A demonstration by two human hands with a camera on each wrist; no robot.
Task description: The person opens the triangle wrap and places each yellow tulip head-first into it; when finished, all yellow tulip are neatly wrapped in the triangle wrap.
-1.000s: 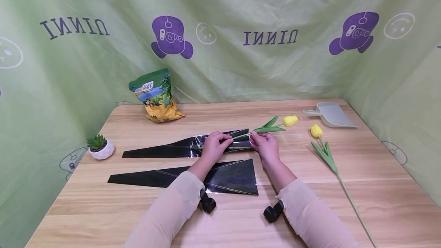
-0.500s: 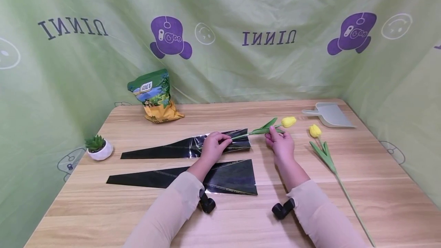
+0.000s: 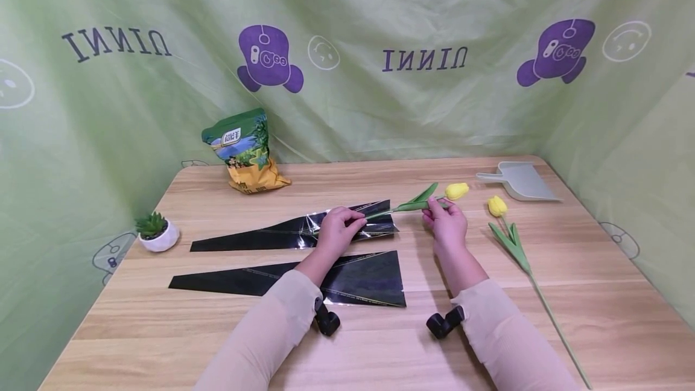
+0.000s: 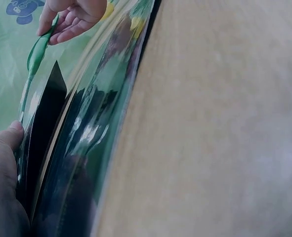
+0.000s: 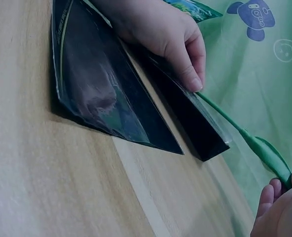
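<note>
A yellow tulip (image 3: 456,190) with green leaves lies across the farther black flower sleeve (image 3: 244,239), its lower stem running into or over the sleeve's wide end; which, I cannot tell. With thumb and fingertips my left hand (image 3: 338,231) pinches the stem (image 5: 217,109) at that sleeve. Near the bloom, my right hand (image 3: 449,225) holds the tulip by its leaf (image 4: 37,55) and upper stem. A second black sleeve (image 3: 374,279) lies flat nearer to me, beneath the left forearm. To the right rests another yellow tulip (image 3: 516,247), its long stem pointing towards the table's front edge.
At the back left stands a green and yellow snack bag (image 3: 247,152). A small succulent in a white pot (image 3: 158,235) is by the left edge. A grey dustpan (image 3: 523,181) lies at the back right. A green curtain (image 3: 358,119) surrounds the wooden table (image 3: 179,330).
My right hand has moved right, from the sleeve's open end to the tulip's leaves near the bloom. The left hand has stayed on the stem.
</note>
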